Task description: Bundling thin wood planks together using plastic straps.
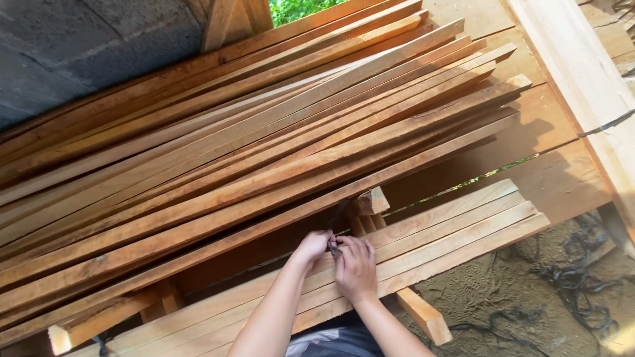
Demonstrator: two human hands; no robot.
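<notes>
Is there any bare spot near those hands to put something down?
Bare wood lies on the lower planks right of the right hand, and sandy ground beyond their ends. The slat pile above is crowded; the left hand sits at its edge.

Warm sunlight from the upper right brightens the slats [278, 132], shadows pool beneath them, and the view stays sharp throughout.

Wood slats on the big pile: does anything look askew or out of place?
Yes. The slats in the big pile fan out, with uneven, stepped ends at the upper right. Dark tangled straps lie loose on the sandy ground. Both hands pinch something small and dark.
</notes>
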